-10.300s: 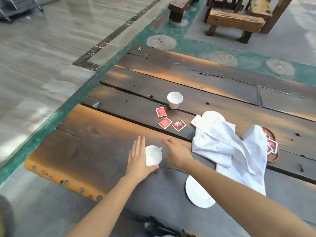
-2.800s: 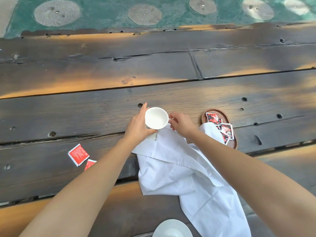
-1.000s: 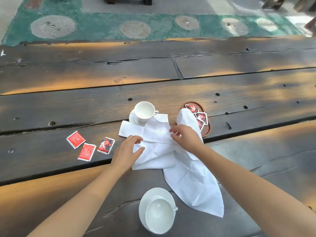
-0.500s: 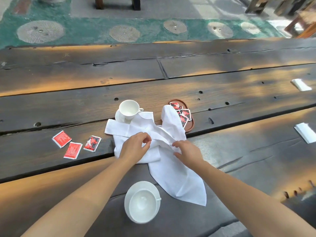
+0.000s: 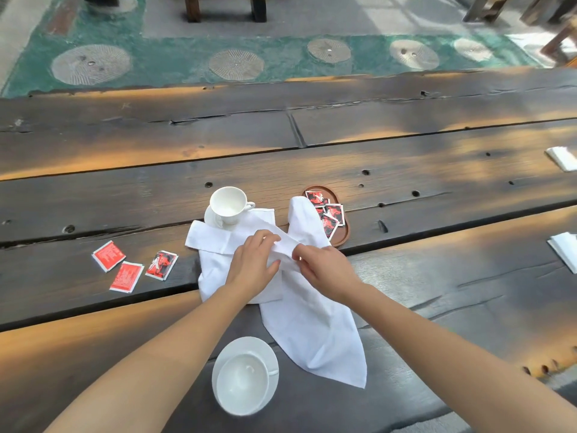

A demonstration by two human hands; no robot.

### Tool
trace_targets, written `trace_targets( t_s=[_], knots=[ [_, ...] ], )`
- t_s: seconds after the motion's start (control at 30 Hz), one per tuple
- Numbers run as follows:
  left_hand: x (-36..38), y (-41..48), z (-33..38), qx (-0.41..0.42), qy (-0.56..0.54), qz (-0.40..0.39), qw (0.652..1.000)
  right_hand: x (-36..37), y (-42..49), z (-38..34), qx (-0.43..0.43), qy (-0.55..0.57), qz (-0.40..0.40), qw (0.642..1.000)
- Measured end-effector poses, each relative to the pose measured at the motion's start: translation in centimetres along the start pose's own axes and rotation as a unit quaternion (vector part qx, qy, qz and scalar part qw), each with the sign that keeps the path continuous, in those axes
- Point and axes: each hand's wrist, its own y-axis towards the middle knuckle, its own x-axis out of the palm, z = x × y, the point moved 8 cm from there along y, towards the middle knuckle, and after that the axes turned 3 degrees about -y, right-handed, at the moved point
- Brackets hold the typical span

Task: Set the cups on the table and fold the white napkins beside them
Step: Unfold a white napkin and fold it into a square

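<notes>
Both cups (image 5: 227,204) sit on saucers; both hands (image 5: 254,264), at twelve o'clock of the nearer cup, pinch an unfolded napkin (image 5: 309,323).

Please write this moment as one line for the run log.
stage: napkin folding | left hand: pinching white napkin | right hand: pinching same napkin | far cup: on saucer | near cup: on saucer

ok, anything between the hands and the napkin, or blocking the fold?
Nothing between: left hand and right hand both pinch the white napkin. Its far edges lie against the far cup's saucer and over the packet tray.
</notes>
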Motion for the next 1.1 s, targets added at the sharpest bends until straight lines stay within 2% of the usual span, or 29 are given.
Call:
trace_targets(
  t_s=[0.2,0.33,0.4,0.47,0.57,0.63,0.8,0.97,1.1],
  knots=[
    [-3.7,0.5,0.3,-0.006,-0.021,0.042,0.999,-6.0,1.9,-3.3,-0.065,0.028,0.003,0.997],
    [-6.7,-0.5,-1.1,-0.01,0.011,0.03,0.999,-9.1,2.8,-4.0,-0.068,0.034,-0.055,0.996],
    [-8.3,-1.3,-2.2,-0.022,0.042,0.031,0.998,-10.1,3.0,-4.2,-0.072,-0.003,-0.097,0.993],
    [-10.1,-2.1,-3.2,-0.038,0.068,0.044,0.996,-11.5,3.2,-4.2,-0.069,-0.052,-0.103,0.991],
    [-13.3,-3.6,-4.3,-0.078,0.083,0.1,0.988,-15.6,3.5,-4.0,-0.059,-0.055,-0.009,0.997],
    [-15.6,-4.8,-4.9,-0.11,0.075,0.156,0.979,-18.9,3.5,-3.8,-0.048,0.002,0.082,0.995],
    [-20.6,-7.4,-5.2,-0.16,-0.009,0.247,0.956,-25.4,3.6,-4.9,-0.044,0.12,0.232,0.964],
    [-26.4,-11.2,-4.7,-0.15,0.05,0.329,0.931,-29.7,3.9,-8.4,-0.053,0.257,0.32,0.91],
    [-30.7,-15.9,-7.1,-0.168,0.045,0.393,0.903,-31.4,3.4,-11.4,-0.069,0.406,0.364,0.835]
  ],
)
